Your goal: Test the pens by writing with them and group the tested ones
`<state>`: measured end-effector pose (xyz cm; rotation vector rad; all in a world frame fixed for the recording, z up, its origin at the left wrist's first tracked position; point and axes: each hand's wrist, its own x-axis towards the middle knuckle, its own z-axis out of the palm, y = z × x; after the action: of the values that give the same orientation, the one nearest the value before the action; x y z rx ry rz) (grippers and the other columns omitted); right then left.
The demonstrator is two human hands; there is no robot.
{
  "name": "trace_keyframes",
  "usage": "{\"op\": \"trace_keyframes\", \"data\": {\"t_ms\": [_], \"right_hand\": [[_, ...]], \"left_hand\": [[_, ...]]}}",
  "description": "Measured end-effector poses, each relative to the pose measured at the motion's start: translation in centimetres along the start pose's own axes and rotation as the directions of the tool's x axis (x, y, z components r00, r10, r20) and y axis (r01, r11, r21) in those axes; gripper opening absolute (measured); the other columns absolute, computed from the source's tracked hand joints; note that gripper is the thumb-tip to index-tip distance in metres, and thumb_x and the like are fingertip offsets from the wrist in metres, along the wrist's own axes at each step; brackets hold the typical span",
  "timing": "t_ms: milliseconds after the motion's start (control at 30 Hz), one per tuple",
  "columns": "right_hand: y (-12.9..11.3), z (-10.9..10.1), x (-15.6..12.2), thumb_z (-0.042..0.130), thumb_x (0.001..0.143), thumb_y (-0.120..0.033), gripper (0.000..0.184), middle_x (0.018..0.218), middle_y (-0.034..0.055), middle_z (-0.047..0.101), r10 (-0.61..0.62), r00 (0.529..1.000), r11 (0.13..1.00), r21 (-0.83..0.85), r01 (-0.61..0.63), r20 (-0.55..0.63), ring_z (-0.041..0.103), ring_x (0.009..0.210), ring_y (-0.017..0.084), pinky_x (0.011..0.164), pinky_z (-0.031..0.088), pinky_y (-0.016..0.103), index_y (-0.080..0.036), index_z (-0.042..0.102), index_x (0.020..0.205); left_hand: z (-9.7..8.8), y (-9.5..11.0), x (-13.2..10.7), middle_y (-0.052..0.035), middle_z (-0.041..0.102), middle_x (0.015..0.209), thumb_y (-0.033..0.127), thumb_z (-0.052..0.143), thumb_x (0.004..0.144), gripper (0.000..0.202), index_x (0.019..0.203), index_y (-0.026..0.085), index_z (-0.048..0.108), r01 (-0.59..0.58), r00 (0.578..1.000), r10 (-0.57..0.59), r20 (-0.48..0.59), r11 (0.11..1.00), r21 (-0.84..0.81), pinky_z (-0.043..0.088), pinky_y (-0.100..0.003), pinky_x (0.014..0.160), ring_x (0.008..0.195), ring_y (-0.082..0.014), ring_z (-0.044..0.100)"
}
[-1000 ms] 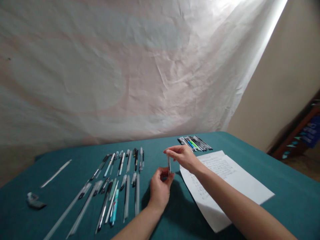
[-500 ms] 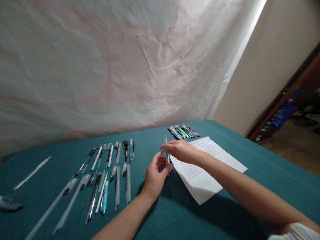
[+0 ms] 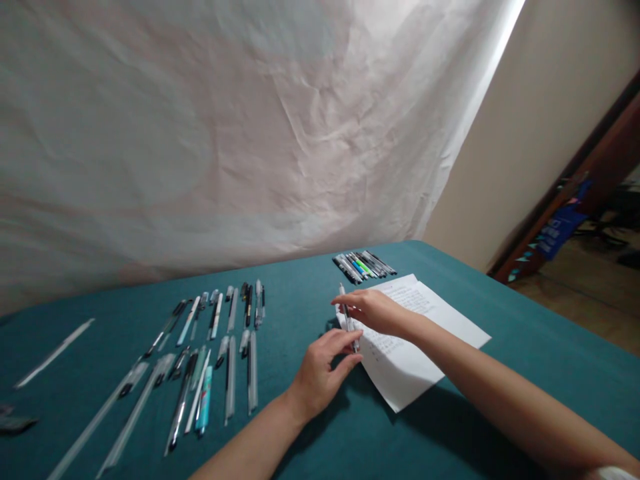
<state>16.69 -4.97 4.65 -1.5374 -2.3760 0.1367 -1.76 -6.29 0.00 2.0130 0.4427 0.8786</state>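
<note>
A clear-barrelled pen point(image 3: 346, 311) stands tilted between my two hands, over the near-left edge of the written paper point(image 3: 425, 347). My right hand point(image 3: 377, 311) is closed around its upper part, the tip sticking up past the fingers. Beside the pen's lower end is my left hand point(image 3: 317, 370), its thumb and index finger apart. The index fingertip overlaps the pen; whether it presses on it is hard to see.
Two rows of disassembled pens, caps and tubes cover the left of the green table, including a turquoise pen point(image 3: 205, 403). Behind the paper lies a row of pens point(image 3: 364, 266). A thin white strip point(image 3: 55, 353) is at far left. A pale sheet hangs behind.
The pen and my right hand have shifted slightly right and down, the pen tilting more. My left thumb and index finger have spread from their closed hold around the barrel.
</note>
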Motion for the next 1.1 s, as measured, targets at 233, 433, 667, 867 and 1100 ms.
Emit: {"op": "trace_keyframes", "data": {"t_ms": [233,433,667,867,1100], "right_hand": [[-0.6,0.8,-0.3,0.048,0.079,-0.008,0.037,0.097,0.006,0.068,-0.011,0.998,0.999,0.041,0.014,-0.06,0.063,0.085,0.015,0.071,0.044,0.022,-0.022,0.058,0.112],[-0.3,0.7,-0.8,0.047,0.077,-0.007,0.041,0.098,0.0058,0.067,0.019,0.996,0.999,0.032,-0.017,-0.088,0.063,0.085,0.016,0.071,0.045,0.023,-0.023,0.057,0.114],[2.7,0.3,-4.0,0.046,0.085,-0.031,0.031,0.088,0.0057,0.069,0.264,0.939,0.935,0.298,-0.193,-0.221,0.064,0.069,0.017,0.059,0.048,0.025,-0.022,0.059,0.112],[4.6,1.1,-8.6,0.051,0.081,-0.041,0.028,0.068,0.0049,0.064,0.487,0.858,0.733,0.611,-0.3,-0.162,0.06,0.059,0.015,0.05,0.047,0.024,-0.015,0.059,0.088],[4.8,2.3,-11.8,0.052,0.08,-0.031,0.014,0.06,-0.0022,0.058,0.566,0.816,0.662,0.654,-0.367,-0.114,0.054,0.055,0.012,0.054,0.042,0.023,-0.017,0.054,0.083]], "left_hand": [[0.2,-0.1,-0.1,-0.0041,0.062,0.089,0.024,0.053,0.083,0.023,0.104,0.021,0.062,-0.035,0.999,0.039,-0.034,0.994,0.102,0.047,-0.027,0.076,0.081,-0.014,0.057],[0.3,-0.5,-0.2,-0.0047,0.059,0.107,0.029,0.057,0.08,0.046,0.125,0.025,0.045,-0.037,0.999,0.034,0.035,0.997,0.073,0.046,-0.029,0.082,0.088,-0.0143,0.058],[0.3,0.2,-0.6,-0.0069,0.047,0.13,0.034,0.054,0.082,0.059,0.134,0.024,0.028,-0.102,0.976,0.053,0.212,0.968,0.23,0.033,-0.035,0.1,0.118,-0.0185,0.043],[0.3,0.9,-0.3,-0.0069,0.055,0.12,0.036,0.043,0.087,0.033,0.114,0.02,0.052,-0.289,0.907,0.131,0.4,0.884,0.368,0.034,-0.037,0.095,0.113,-0.0204,0.046],[0.5,1.3,-0.2,-0.0061,0.06,0.111,0.034,0.041,0.088,0.027,0.107,0.02,0.055,-0.332,0.882,0.132,0.452,0.856,0.397,0.035,-0.035,0.088,0.104,-0.019,0.051]]}}
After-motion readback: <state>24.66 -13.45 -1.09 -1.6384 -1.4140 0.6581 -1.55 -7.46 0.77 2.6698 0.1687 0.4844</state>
